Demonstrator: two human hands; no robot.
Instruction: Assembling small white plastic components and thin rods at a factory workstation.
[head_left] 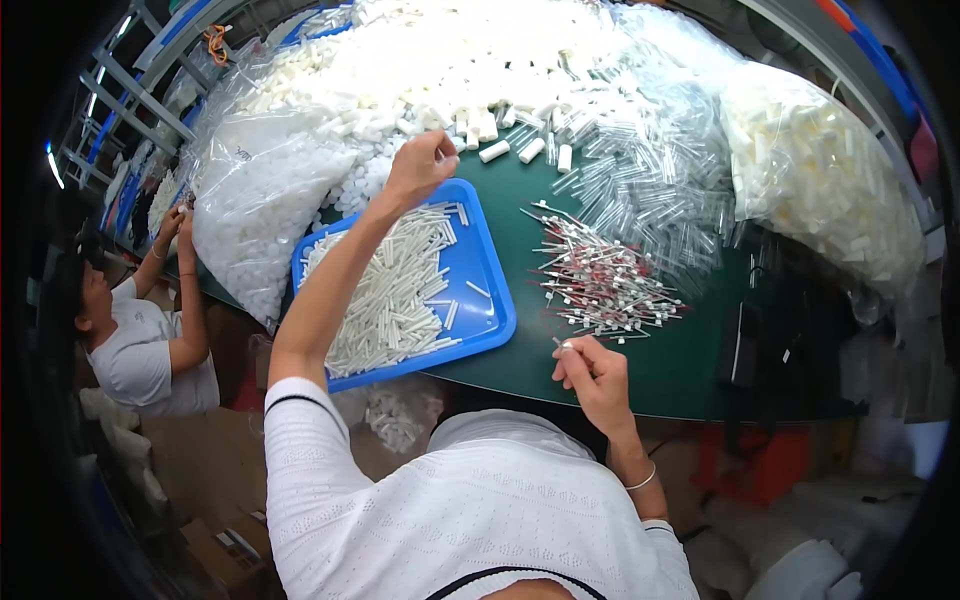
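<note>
My left hand [420, 168] reaches across the blue tray [505, 300], to the near edge of a heap of small white caps [372, 180] and white cylinders. Its fingers are curled together; whatever they hold, if anything, is hidden. Many short white tubes [395, 300] lie loose in the tray. At the table's near edge, my right hand [596, 382] is closed in a pinch on a small thin stick with a white end [562, 345]. Just beyond it is a pile of thin red and white sticks with white ends [605, 280].
Clear tubes [650, 185] are heaped at the back right, beside a bag of white cylinders [815, 170]. A clear plastic bag [245, 200] of white caps stands left of the tray. Another person [150, 335] works at the far left. The table [700, 365] is dark green.
</note>
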